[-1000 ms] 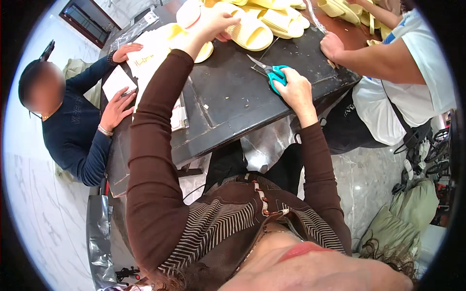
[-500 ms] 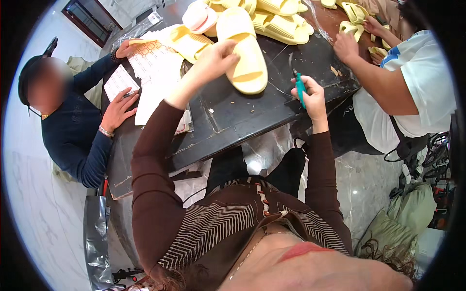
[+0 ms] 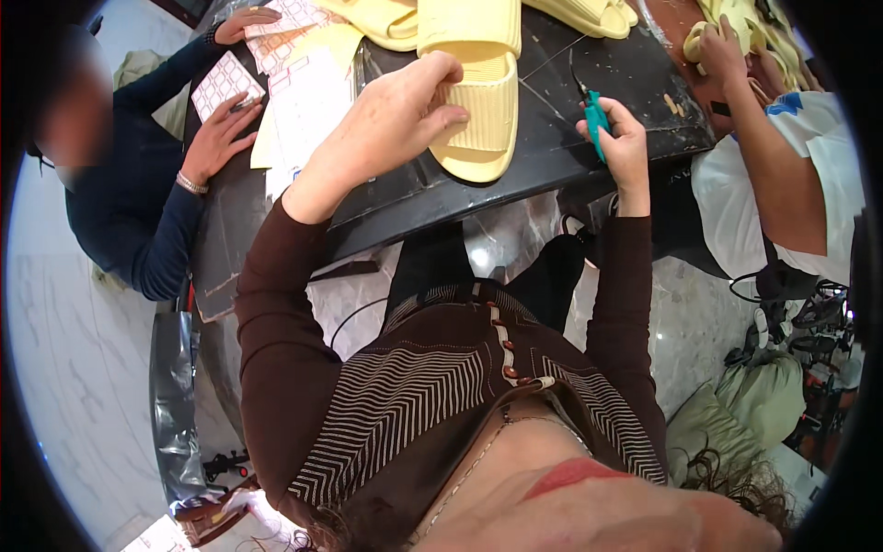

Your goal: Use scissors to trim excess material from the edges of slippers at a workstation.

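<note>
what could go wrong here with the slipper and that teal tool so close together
1. The right hand grips a teal-handled tool with its tip up, close to the left hand holding the yellow slipper; a slip might nick those fingers.
2. The slipper's heel end hangs over the black table edge, so it could drop if the grasp loosens.
3. A co-worker's hand works near the tool side; a wide swing might reach it.

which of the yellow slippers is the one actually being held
The pale yellow slide slipper nearest the table's front edge, its heel pointing at the person. The left hand grips its side; the other slippers lie untouched at the far edge.
</note>
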The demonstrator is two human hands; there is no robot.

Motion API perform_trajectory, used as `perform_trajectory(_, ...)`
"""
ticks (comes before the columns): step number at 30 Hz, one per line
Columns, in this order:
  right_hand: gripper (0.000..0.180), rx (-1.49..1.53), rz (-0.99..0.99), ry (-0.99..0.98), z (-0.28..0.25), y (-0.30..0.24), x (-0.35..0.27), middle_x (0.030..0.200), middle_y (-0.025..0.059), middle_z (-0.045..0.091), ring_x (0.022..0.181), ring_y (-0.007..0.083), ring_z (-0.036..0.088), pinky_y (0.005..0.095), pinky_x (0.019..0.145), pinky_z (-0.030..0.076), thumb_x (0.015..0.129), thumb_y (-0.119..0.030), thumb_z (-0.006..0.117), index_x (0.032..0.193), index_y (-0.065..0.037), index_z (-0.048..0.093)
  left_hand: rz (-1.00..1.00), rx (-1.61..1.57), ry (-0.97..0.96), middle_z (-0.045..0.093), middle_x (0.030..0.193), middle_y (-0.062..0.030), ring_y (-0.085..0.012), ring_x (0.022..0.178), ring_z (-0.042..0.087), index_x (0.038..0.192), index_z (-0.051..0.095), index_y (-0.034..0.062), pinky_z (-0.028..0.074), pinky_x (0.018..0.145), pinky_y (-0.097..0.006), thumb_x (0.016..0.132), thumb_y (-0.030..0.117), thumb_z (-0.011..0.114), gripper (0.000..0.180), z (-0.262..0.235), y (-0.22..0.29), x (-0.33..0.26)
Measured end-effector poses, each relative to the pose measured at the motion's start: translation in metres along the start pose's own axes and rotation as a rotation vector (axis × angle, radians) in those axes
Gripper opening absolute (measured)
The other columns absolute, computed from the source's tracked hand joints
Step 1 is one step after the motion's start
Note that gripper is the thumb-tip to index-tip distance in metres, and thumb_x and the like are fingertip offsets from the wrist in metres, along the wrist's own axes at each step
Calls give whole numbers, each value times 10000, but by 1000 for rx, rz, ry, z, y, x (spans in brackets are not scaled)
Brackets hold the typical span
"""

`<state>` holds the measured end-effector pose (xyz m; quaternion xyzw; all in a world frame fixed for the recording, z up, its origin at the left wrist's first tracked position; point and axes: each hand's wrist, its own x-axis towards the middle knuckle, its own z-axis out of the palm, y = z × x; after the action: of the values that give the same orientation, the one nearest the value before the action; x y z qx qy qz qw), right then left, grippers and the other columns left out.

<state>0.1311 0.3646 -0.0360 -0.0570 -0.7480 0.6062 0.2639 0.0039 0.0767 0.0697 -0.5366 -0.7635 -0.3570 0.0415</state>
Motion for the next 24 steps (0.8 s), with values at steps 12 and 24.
perform_trajectory(12,241,-116,-30,-14,1,0,0,859,-4,673,774,51,597,209,722,482,802,-36,719,1021,25,638,273,90,30,630,1017,-144,-250,879,625,1323,471,38,497,789,-289,816,168,737,587,18,-29,-2)
perform_trajectory(24,280,-30,74,2,-9,-2,-2,943,17,648,793,66,605,223,733,510,848,8,643,1126,31,620,-356,-334,-75,634,1113,-213,-340,1018,625,1318,461,-61,483,892,-326,904,88,561,451,71,-65,1)
